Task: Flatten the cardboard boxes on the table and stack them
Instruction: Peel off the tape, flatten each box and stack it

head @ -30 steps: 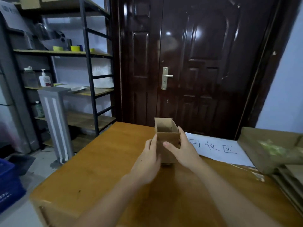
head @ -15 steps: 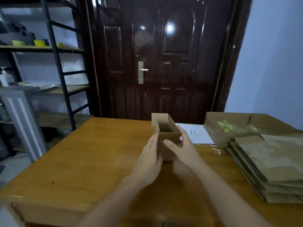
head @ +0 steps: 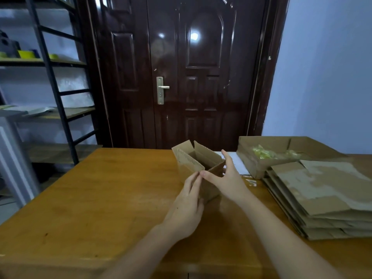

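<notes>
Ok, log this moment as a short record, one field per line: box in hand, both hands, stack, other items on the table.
box in hand: small cardboard box, top flaps open, not yet flattened
left hand: on the box's near side
right hand: on the box's right side, fingers spread
stack: flattened cardboard pile, right part of the wooden table
other items: open shallow box behind the pile; white paper sheet beside it

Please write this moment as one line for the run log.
phase: flattening | small open box: upright on table | left hand: on near side | right hand: on right side | flattened stack: at right
</notes>
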A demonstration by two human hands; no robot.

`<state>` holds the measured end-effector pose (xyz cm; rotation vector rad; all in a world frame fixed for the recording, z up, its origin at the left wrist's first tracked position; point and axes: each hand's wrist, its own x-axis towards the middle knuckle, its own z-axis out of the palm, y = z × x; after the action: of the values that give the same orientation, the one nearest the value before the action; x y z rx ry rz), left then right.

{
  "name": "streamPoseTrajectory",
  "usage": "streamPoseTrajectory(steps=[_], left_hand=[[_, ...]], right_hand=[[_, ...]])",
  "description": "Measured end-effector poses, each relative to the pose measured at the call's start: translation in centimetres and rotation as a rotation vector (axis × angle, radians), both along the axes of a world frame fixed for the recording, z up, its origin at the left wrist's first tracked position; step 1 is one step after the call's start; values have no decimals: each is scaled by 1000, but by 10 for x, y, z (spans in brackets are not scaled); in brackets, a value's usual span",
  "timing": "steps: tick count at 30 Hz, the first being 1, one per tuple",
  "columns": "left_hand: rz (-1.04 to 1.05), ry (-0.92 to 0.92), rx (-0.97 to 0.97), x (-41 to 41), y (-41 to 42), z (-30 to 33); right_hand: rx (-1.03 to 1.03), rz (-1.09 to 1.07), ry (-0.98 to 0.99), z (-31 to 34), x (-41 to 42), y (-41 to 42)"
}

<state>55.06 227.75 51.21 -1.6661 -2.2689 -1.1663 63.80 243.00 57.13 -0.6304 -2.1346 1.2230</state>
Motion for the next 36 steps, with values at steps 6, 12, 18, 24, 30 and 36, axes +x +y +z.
streamPoseTrajectory(steps=[6, 12, 18, 24, 30, 36], left_hand=[[-15, 100, -15, -18, -4, 15], [139, 211, 110, -59, -5, 69], [59, 250, -205, -108, -4, 112], [14, 162, -437, -123, -3, 111], [1, 191, -618, -122, -3, 95], [-9, 36, -671, -126, 1, 75]], right_hand=[[-51, -4, 45, -7, 2, 8], [-171, 67, 23, -1, 3, 24], [-220, 188, -52, 10, 3, 34], [-283, 226, -58, 18, 0, 41], [224, 96, -153, 36, -6, 44], [536, 276, -446, 44, -15, 35]])
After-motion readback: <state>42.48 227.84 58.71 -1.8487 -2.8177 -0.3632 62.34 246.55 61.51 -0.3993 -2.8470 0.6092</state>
